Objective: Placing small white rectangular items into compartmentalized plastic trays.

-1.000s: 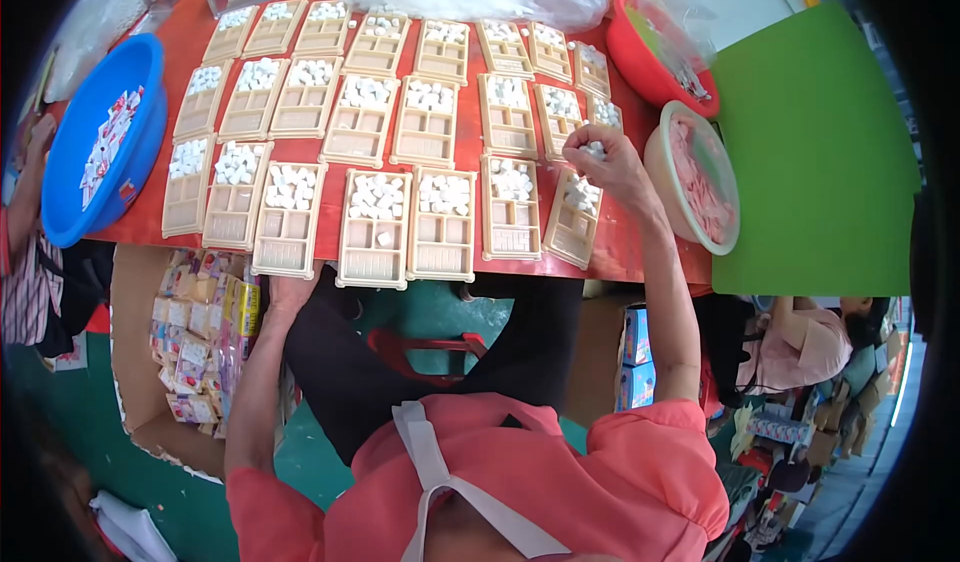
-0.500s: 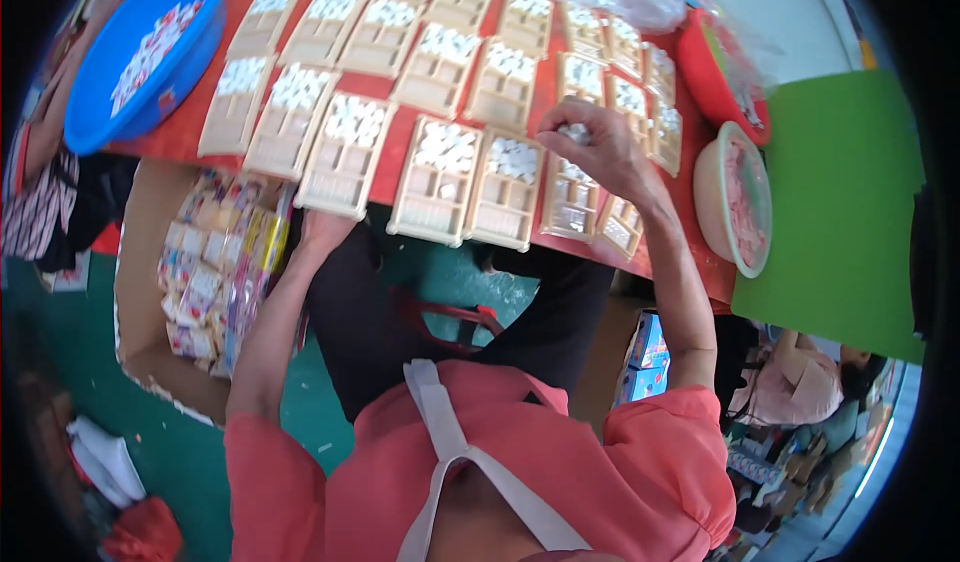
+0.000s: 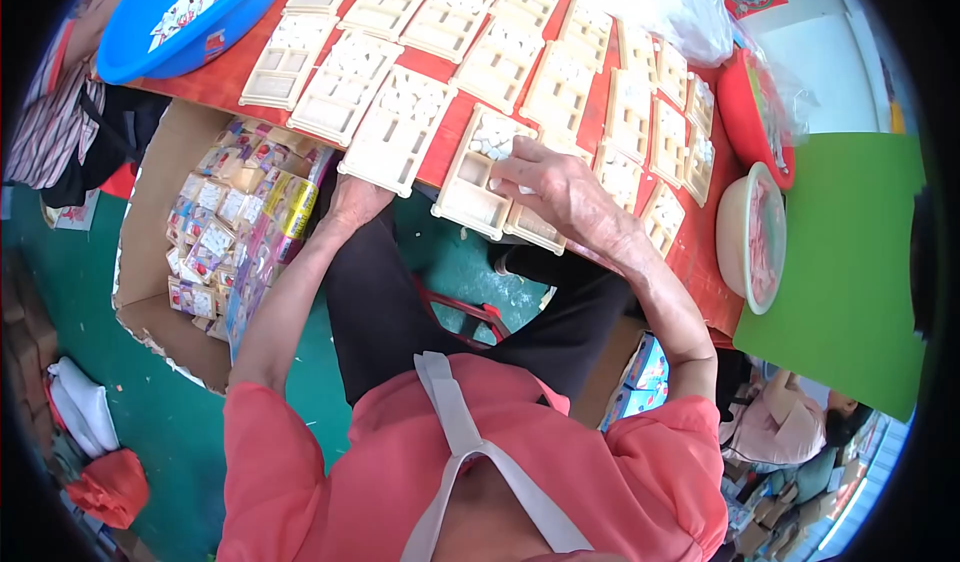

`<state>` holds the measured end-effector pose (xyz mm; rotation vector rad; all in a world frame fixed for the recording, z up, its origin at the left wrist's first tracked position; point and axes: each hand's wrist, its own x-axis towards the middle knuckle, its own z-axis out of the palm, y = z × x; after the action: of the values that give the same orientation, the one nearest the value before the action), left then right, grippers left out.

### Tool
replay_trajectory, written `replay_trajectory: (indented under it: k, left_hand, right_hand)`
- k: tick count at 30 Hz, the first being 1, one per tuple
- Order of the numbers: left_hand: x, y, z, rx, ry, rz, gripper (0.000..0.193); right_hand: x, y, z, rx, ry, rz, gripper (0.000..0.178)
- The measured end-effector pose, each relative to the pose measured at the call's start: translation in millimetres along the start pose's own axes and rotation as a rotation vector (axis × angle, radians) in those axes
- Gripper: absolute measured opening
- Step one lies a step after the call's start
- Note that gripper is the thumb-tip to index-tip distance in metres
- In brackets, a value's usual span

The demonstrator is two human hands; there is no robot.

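Note:
My right hand is over a cream compartment tray near the table's front edge. Its fingers are curled together, with a bit of white showing beneath them. Small white pieces fill the tray's far compartment, next to my fingertips; its nearer compartments look bare. My left hand is at the table's front edge, below the near end of another cream tray. That hand's fingers are hidden under the tray and edge. Rows of similar trays, with white pieces in their far ends, cover the red table.
At the far left stands a blue basin of printed pieces. A red basin and a cream bowl of pink pieces line the right side. Clear plastic bags lie behind. A cardboard box of packets sits below left; another person is beyond it.
My right hand has moved left and nearer, from the right-hand trays to a front tray. My left hand stays by the table edge. The whole view has shifted.

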<state>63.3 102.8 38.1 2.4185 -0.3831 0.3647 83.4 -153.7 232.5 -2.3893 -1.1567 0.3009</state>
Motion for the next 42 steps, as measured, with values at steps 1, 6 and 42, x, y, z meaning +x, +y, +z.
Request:
replay_trajectory:
  k: [1, 6, 42]
  left_hand:
    - [-1, -1, 0, 0.016, -0.014, 0.002, 0.038]
    - [-3, -7, 2, 0.023, -0.058, -0.024, 0.04]
    - [4, -1, -4, 0.104, -0.031, 0.091, 0.042]
  right_hand:
    - [1, -2, 1, -0.037, -0.008, 0.006, 0.016]
    - [6, 4, 5, -0.027, -0.022, 0.002, 0.013]
    - [48, 29, 5, -0.098, 0.157, 0.067, 0.013]
